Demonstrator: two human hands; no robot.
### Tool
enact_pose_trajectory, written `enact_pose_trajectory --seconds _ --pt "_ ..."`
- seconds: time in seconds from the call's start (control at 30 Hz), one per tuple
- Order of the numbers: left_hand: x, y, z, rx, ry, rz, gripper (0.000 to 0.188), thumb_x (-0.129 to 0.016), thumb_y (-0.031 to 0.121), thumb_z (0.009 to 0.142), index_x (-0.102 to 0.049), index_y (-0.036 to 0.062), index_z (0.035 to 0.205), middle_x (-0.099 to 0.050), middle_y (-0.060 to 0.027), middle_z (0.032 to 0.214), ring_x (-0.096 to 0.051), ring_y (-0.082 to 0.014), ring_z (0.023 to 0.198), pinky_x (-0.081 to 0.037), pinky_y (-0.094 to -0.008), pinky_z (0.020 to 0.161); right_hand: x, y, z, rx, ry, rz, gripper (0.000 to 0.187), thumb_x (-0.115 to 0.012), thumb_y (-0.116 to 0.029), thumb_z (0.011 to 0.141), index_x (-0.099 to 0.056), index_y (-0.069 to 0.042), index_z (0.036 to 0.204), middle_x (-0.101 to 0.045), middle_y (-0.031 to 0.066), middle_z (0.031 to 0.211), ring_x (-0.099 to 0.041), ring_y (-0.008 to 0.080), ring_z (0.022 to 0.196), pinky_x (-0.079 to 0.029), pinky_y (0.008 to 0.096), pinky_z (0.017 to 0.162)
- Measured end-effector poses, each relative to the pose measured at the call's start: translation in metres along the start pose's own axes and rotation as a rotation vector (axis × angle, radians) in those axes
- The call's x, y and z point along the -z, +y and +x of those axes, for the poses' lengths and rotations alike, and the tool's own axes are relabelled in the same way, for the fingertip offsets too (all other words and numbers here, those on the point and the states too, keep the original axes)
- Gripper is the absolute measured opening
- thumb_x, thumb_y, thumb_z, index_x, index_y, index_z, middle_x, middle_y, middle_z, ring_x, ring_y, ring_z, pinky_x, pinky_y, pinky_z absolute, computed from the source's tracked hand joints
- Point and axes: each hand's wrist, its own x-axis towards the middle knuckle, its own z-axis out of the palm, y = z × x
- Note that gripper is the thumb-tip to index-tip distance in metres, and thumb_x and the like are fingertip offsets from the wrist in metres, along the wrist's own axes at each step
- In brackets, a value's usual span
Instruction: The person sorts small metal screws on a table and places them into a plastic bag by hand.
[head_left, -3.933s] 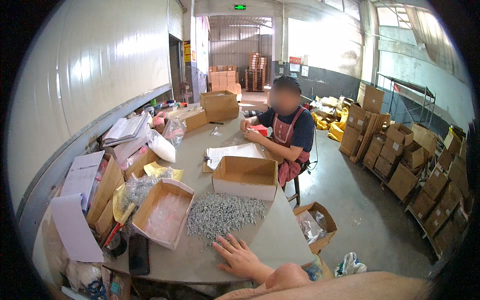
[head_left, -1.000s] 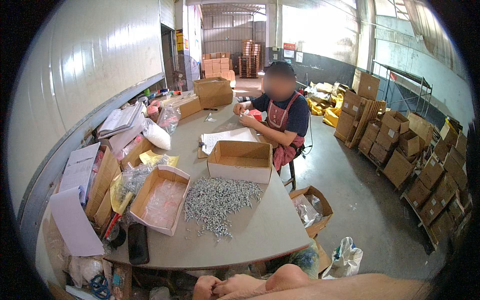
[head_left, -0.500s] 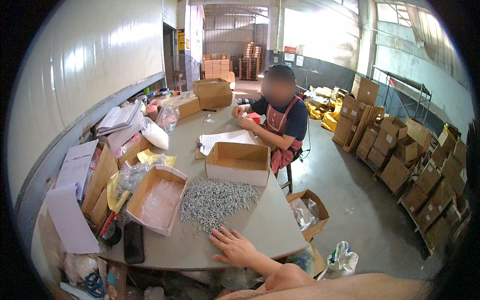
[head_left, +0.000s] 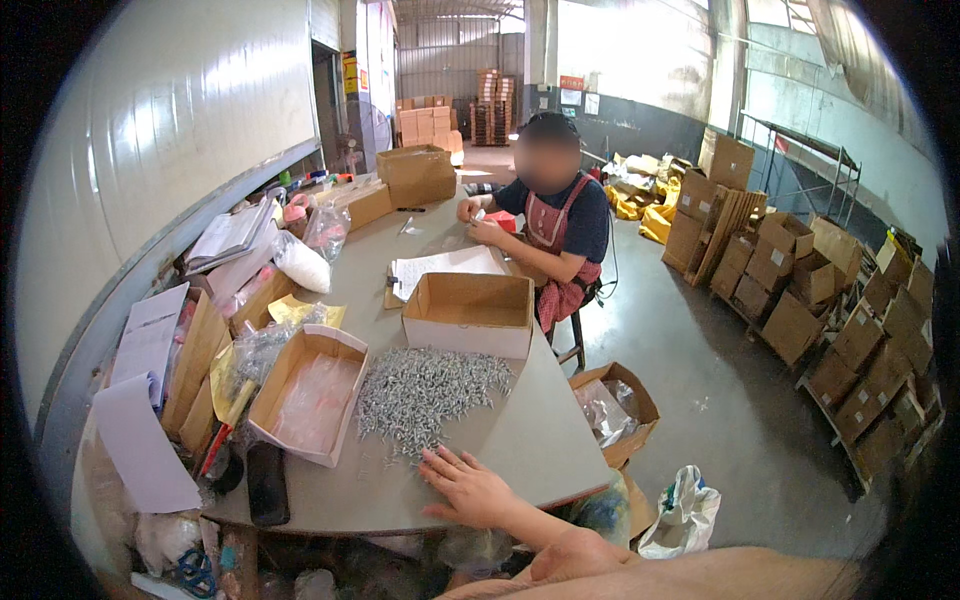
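Note:
Palm down, my right hand lies on the grey table with its fingers spread. Its fingertips are at the near edge of a heap of small silvery metal pieces that look like screws; nothing is seen in its grip. My left hand is not in view. Left of the heap stands an open white-sided cardboard box with clear plastic bags inside. Behind the heap is a second open box, brown inside. A dark phone-like object lies near the table's front edge.
Across the table a co-worker sits handling something small beside a clipboard with papers. Papers, bags and cartons crowd the left side. A carton with plastic and a white bag stand right of the table.
The view has shifted slightly, so the scene sits a little to the left and higher. My right hand stays flat by the heap.

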Motion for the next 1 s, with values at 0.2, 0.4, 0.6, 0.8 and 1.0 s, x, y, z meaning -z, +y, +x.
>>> enact_pose_trajectory --seconds 0.2,0.4,0.6,0.8,1.0 --pt "-0.024 -0.009 0.009 0.005 -0.071 0.049 0.057 -0.076 0.025 0.079 -0.047 -0.0007 0.121 -0.057 -0.0129 0.11 -0.056 -0.0212 0.102 -0.046 -0.0358 0.083 0.004 0.002 0.0 0.007 -0.026 -0.04 0.07 -0.043 -0.052 0.092 -0.03 -0.007 0.144 -0.024 0.0119 0.152 -0.021 0.0308 0.141 -0.022 0.0475 0.112" --pt "-0.025 -0.019 0.0 0.019 -0.072 0.055 0.058 -0.076 0.026 0.079 -0.047 -0.0006 0.122 -0.057 -0.013 0.11 -0.056 -0.0214 0.101 -0.046 -0.036 0.083 0.005 0.001 -0.004 -0.007 0.02 0.007 0.069 -0.047 -0.048 0.091 -0.029 -0.006 0.144 -0.028 0.0135 0.15 -0.023 0.0313 0.14 -0.021 0.0486 0.112" --pt "-0.036 -0.003 -0.01 -0.05 0.021 -0.094 0.066 -0.078 0.029 0.077 -0.044 0.0003 0.125 -0.055 -0.0132 0.113 -0.054 -0.022 0.105 -0.045 -0.0366 0.084 0.003 -0.001 -0.001 0.016 0.022 0.027 0.07 -0.045 -0.05 0.092 -0.029 -0.005 0.144 -0.027 0.0141 0.151 -0.024 0.0318 0.14 -0.021 0.0482 0.112" --pt "-0.025 -0.035 -0.005 -0.13 0.043 0.047 0.075 -0.079 0.03 0.076 -0.039 0.0018 0.133 -0.048 -0.0129 0.126 -0.048 -0.0235 0.114 -0.042 -0.0365 0.091 0.004 -0.001 -0.003 0.024 0.025 -0.028 0.071 -0.04 -0.054 0.093 -0.029 -0.006 0.144 -0.025 0.0132 0.152 -0.022 0.0306 0.14 -0.022 0.0477 0.112" --pt "-0.034 -0.02 -0.007 -0.05 0.074 0.03 0.066 -0.078 0.027 0.078 -0.044 0.002 0.129 -0.052 -0.0115 0.122 -0.05 -0.0222 0.11 -0.041 -0.0352 0.091 0.002 0.001 -0.001 0.026 -0.014 -0.013 0.071 -0.04 -0.054 0.093 -0.029 -0.005 0.144 -0.026 0.0132 0.151 -0.022 0.0298 0.14 -0.022 0.0477 0.112"
